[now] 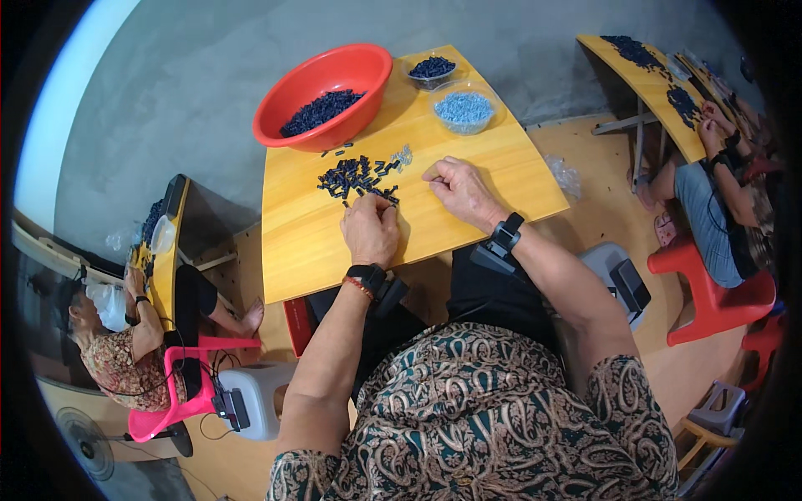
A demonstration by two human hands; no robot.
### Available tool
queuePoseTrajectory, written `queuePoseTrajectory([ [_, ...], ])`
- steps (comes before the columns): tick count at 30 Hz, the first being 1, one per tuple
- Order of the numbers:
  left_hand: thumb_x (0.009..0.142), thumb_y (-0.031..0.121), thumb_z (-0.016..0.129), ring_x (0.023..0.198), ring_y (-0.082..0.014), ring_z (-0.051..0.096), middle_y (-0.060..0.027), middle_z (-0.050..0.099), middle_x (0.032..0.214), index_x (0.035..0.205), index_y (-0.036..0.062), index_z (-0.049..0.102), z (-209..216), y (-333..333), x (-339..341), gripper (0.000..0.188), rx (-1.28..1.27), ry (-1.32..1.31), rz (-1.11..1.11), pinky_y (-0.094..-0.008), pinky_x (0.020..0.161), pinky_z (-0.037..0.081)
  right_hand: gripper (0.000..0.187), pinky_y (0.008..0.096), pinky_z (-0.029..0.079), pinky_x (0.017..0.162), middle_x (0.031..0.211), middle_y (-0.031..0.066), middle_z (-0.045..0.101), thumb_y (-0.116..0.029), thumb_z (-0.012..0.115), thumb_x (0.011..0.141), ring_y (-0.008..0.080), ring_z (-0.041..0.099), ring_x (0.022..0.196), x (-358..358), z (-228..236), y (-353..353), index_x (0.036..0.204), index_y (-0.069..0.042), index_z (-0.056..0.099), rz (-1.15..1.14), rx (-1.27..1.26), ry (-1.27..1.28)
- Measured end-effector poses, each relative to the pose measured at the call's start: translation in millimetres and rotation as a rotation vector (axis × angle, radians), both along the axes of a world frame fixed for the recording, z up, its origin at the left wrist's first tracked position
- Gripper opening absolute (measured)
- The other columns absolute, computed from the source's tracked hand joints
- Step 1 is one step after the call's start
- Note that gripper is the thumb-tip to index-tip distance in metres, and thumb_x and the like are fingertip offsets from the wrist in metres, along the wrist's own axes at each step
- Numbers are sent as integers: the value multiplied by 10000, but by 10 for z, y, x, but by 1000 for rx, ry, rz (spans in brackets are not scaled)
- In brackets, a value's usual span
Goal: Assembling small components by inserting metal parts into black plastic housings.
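On the yellow wooden table [292,242] lies a loose pile of short dark tube-like pieces [347,177]. A small cluster of pale blue-grey pieces [403,157] sits at the pile's right edge. My left hand [370,231] rests at the near side of the pile, fingers bent and closed against the dark pieces; whatever they hold is hidden. To the right, my right hand [466,194] is over bare tabletop, apart from the pile. Its thumb and forefinger are pinched together, and anything between them is too small to make out.
A red basin [269,121] of dark pieces stands at the table's far left. Behind my right hand are a clear bowl of light blue pieces [464,108] and a smaller tub of dark pieces [433,68]. Other people sit at tables [180,250] left and right.
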State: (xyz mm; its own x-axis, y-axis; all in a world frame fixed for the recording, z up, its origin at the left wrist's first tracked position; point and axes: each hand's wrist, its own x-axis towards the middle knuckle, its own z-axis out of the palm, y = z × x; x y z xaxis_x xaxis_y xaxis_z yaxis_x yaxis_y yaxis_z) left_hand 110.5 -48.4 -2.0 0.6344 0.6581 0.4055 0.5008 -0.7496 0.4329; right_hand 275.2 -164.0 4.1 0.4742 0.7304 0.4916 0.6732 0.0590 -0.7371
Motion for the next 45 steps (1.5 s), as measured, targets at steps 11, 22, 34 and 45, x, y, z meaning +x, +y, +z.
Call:
queuePoseTrajectory([
  [11,895,8,629,793,-170,579,-85,623,908,996,46,576,389,-333,-648,120,-1248,-983,-536,-306,748,495,118,323,525,694,857,165,676,7,597,827,245,666,760,6,10,-35,915,30,674,71,51,128],
  [22,896,43,643,823,-177,600,-93,631,944,1071,20,621,441,-461,-910,178,-1249,-1023,-511,-315,777,513,147,209,508,609,818,13,668,-81,681,864,57,599,701,-421,270,-229,988,-4,695,230,55,632],
  [34,886,30,653,749,-171,640,-88,673,893,987,30,618,316,-542,-920,107,-1366,-1077,-452,-306,731,532,115,205,517,602,818,68,675,1,642,881,114,660,701,-1035,523,-137,989,26,668,625,22,938],
  [45,875,-15,646,763,-179,656,-104,672,894,939,17,596,354,-570,-903,87,-1300,-1115,-399,-302,726,545,105,241,534,639,805,60,661,-9,632,890,107,633,688,-1056,488,-96,978,36,667,602,17,928],
])
